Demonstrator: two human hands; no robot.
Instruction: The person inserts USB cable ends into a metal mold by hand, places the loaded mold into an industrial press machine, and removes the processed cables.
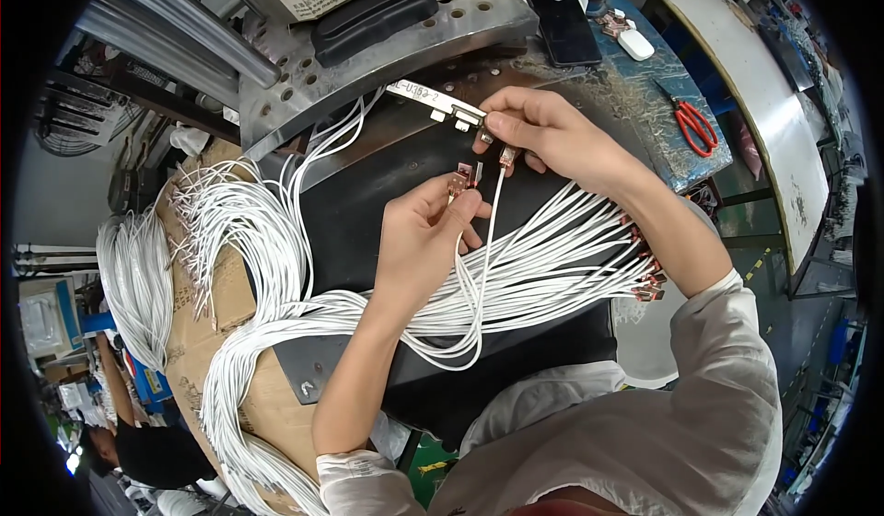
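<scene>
My left hand (425, 226) is closed around the end of a white cable, pinching its copper-coloured connector (459, 181) beside a small metal plug part. To the upper right, my right hand (550, 134) has thumb and forefinger pressed together at the end of a pale slotted metal strip (425, 98). Under its fingers, another cable connector (507, 156) is gripped, with its white cable hanging down. Exactly what sits between the right fingertips is partly hidden. Below both hands, a thick bundle of white cables (543, 258) lies across the black work surface (359, 231).
A heavy steel press plate (387, 42) with a black pad (376, 21) stands behind the strip. Red-handled pliers (692, 127), a black phone (558, 19) and a white earbud-style case (634, 45) lie at right. More cables rest on cardboard (235, 306) at left. Another person (157, 456) is at lower left.
</scene>
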